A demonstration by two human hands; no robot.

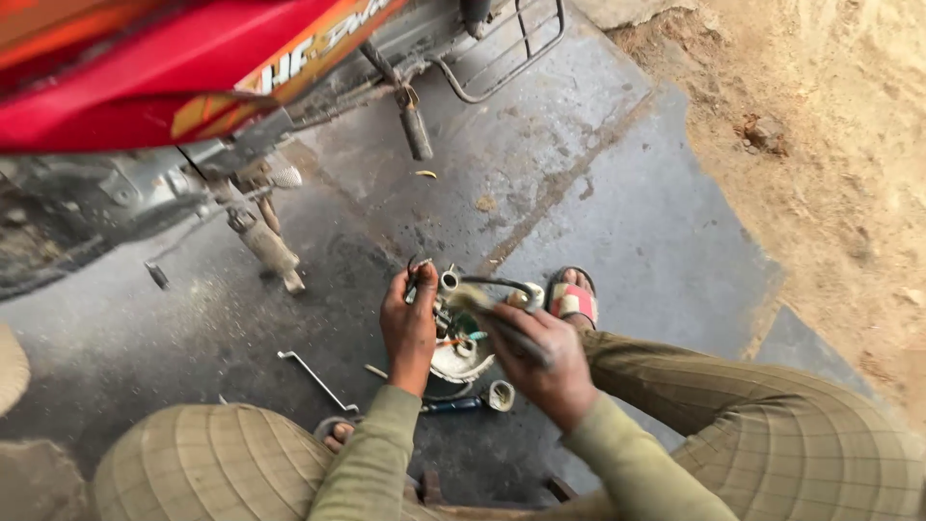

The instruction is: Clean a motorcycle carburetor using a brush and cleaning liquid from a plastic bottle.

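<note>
squatting over a round white assembly (461,355) on the concrete floor (617,222) beside the red motorcycle (145,77); left hand (409,326), fingers closed, steadying its top, likely against twisting; right hand (540,362) gripping a dark tool (502,328) laid across it; bent rod (318,381) lying nearby.

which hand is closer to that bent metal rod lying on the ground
Left. The left hand is just up and right of the bent metal rod; the right hand, gripping a tool, is farther right, beyond the white part.
</note>
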